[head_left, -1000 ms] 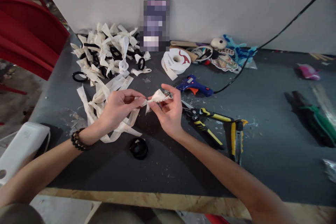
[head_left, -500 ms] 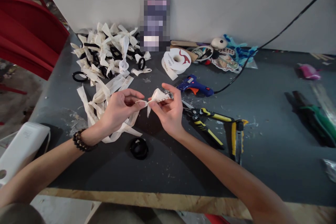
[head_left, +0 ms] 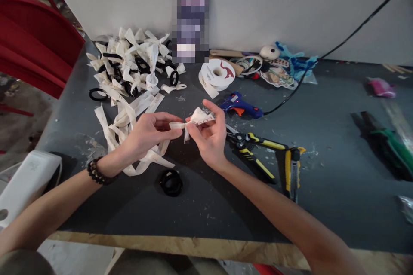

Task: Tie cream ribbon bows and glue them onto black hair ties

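Observation:
Between both hands is a white ribbon bow [head_left: 201,116] with dark print on it. My right hand [head_left: 211,137] pinches its middle between thumb and fingers, with the index finger raised. At the bow's left loop, my left hand [head_left: 151,133] is closed, thumb against fingers. Cut white ribbon strips [head_left: 129,114] lie under and beside the left wrist. Black hair ties [head_left: 171,182] are stacked on the table below the hands. Beyond the left hand is a heap of white bows with black hair ties [head_left: 129,60].
A ribbon spool [head_left: 217,74] and a blue glue gun [head_left: 240,105] lie past the right hand. Yellow-black pliers [head_left: 251,150] and a yellow cutter [head_left: 293,174] are right of it. Green-handled pliers [head_left: 387,146] lie far right, a white power bank [head_left: 30,184] left.
Both hands have shifted slightly right with the bow. My left fingers have moved along its left loop, and more of that loop shows.

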`<move>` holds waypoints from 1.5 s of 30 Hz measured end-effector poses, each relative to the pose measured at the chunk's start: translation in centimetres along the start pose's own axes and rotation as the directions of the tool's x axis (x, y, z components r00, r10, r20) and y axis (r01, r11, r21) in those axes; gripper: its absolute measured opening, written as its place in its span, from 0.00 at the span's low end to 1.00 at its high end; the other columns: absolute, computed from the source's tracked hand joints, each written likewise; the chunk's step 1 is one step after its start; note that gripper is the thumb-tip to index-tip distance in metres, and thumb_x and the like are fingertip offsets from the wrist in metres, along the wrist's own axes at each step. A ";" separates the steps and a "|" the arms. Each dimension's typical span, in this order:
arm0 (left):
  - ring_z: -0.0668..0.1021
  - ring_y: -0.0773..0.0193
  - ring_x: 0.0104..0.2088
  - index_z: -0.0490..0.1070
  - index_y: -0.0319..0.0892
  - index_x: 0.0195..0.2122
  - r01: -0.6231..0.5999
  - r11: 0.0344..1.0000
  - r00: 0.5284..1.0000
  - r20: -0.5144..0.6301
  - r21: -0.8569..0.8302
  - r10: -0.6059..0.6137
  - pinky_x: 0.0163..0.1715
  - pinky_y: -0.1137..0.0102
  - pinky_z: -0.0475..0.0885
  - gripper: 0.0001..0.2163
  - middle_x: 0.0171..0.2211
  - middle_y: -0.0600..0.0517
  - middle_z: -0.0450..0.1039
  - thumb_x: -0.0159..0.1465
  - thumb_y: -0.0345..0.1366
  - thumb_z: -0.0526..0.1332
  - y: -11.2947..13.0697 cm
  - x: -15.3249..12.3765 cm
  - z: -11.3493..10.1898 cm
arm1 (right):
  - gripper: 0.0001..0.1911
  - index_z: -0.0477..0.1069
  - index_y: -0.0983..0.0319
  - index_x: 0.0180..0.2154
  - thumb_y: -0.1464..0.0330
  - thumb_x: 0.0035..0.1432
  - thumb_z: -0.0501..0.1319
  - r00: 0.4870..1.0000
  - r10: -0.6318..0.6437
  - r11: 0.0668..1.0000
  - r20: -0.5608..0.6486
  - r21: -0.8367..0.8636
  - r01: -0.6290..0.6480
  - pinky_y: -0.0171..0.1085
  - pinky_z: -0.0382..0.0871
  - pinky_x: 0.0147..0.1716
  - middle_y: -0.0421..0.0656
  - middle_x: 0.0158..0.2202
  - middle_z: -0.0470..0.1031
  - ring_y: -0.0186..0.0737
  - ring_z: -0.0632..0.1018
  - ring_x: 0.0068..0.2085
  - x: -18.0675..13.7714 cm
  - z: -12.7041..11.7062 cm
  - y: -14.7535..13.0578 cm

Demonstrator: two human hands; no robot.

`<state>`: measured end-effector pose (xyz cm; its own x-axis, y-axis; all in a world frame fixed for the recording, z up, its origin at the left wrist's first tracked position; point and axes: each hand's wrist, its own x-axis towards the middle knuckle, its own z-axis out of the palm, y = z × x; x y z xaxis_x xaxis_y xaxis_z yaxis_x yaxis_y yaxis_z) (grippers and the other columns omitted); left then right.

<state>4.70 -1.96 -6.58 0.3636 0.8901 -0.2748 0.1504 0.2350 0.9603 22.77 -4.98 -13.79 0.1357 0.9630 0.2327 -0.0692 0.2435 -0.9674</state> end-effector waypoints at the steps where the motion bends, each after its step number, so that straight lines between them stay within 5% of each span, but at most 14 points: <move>1: 0.82 0.63 0.31 0.84 0.41 0.42 -0.003 0.999 1.000 0.030 0.039 0.002 0.27 0.72 0.76 0.12 0.34 0.47 0.83 0.60 0.41 0.74 0.4 0.1 -0.4 | 0.32 0.59 0.49 0.65 0.60 0.65 0.69 1.000 -0.005 1.000 0.023 0.011 0.004 0.53 0.83 0.50 0.42 0.43 0.82 0.48 0.85 0.46 0.0 -0.1 0.0; 7: 0.84 0.59 0.34 0.86 0.44 0.38 0.018 0.922 0.990 0.125 0.386 -0.071 0.34 0.68 0.78 0.10 0.35 0.48 0.85 0.62 0.45 0.73 1.1 0.8 -2.0 | 0.34 0.60 0.49 0.67 0.59 0.65 0.69 0.989 -0.034 0.999 0.143 0.026 0.031 0.51 0.82 0.46 0.42 0.42 0.81 0.46 0.83 0.42 0.1 -0.1 0.5; 11: 0.81 0.63 0.32 0.84 0.41 0.36 0.087 0.976 0.993 0.056 0.199 -0.100 0.33 0.69 0.76 0.11 0.32 0.48 0.82 0.60 0.44 0.74 0.7 0.8 -1.6 | 0.30 0.61 0.49 0.66 0.60 0.66 0.66 0.987 -0.153 0.986 0.041 -0.061 0.156 0.50 0.78 0.45 0.44 0.48 0.79 0.45 0.82 0.44 0.3 -0.3 0.5; 14: 0.80 0.65 0.33 0.82 0.40 0.37 0.111 0.994 0.994 0.023 -0.026 -0.110 0.36 0.70 0.78 0.14 0.32 0.50 0.80 0.58 0.45 0.76 0.5 0.5 -1.0 | 0.19 0.71 0.52 0.56 0.62 0.64 0.67 0.926 -0.368 0.898 -0.081 -0.289 0.331 0.49 0.74 0.44 0.43 0.44 0.77 0.45 0.79 0.44 0.1 -0.5 -0.4; 17: 0.80 0.66 0.34 0.82 0.40 0.37 0.102 0.991 0.995 0.014 -0.091 -0.101 0.36 0.71 0.77 0.16 0.32 0.50 0.79 0.57 0.46 0.77 0.5 0.3 -0.7 | 0.02 0.76 0.54 0.39 0.66 0.64 0.68 0.870 -0.491 0.750 0.043 -0.487 0.447 0.47 0.70 0.42 0.39 0.34 0.78 0.41 0.78 0.37 -0.3 -0.6 -1.6; 20: 0.79 0.66 0.32 0.82 0.39 0.37 0.079 0.995 0.996 0.039 -0.068 -0.076 0.33 0.72 0.75 0.16 0.30 0.50 0.79 0.57 0.46 0.77 0.4 0.2 -0.4 | 0.05 0.78 0.54 0.34 0.68 0.65 0.68 0.882 -0.459 0.685 0.101 -0.592 0.424 0.46 0.66 0.42 0.35 0.29 0.80 0.38 0.80 0.33 -0.5 -0.3 -2.3; 28: 0.80 0.63 0.37 0.83 0.39 0.38 0.088 0.995 0.996 0.011 -0.045 -0.088 0.39 0.68 0.76 0.10 0.35 0.47 0.81 0.62 0.41 0.72 0.0 0.1 -0.2 | 0.04 0.81 0.55 0.33 0.64 0.62 0.72 0.937 -0.348 0.693 0.040 -0.662 0.286 0.45 0.63 0.44 0.34 0.30 0.84 0.37 0.81 0.32 -0.1 0.1 -1.9; 38: 0.73 0.66 0.29 0.81 0.39 0.34 0.085 0.994 0.994 0.057 0.075 -0.090 0.28 0.71 0.67 0.13 0.29 0.50 0.76 0.65 0.46 0.70 0.1 0.3 -0.6 | 0.08 0.79 0.58 0.33 0.67 0.68 0.65 0.924 -0.358 0.622 0.134 -0.704 0.343 0.43 0.60 0.41 0.36 0.28 0.81 0.37 0.80 0.31 -0.2 0.1 -1.7; 45: 0.75 0.66 0.31 0.81 0.40 0.32 0.087 0.996 0.994 0.065 0.028 -0.089 0.33 0.70 0.69 0.12 0.31 0.49 0.77 0.65 0.45 0.70 -0.3 0.3 -0.1 | 0.13 0.75 0.59 0.32 0.67 0.71 0.58 0.933 -0.302 0.571 0.197 -0.746 0.342 0.43 0.58 0.40 0.37 0.29 0.80 0.38 0.78 0.32 -0.2 -0.1 -1.2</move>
<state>4.63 -1.72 -6.91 0.4074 0.8386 -0.3616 0.2074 0.3007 0.9309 22.95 -5.53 -12.66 -0.0472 0.8475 0.5287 0.7441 0.3829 -0.5474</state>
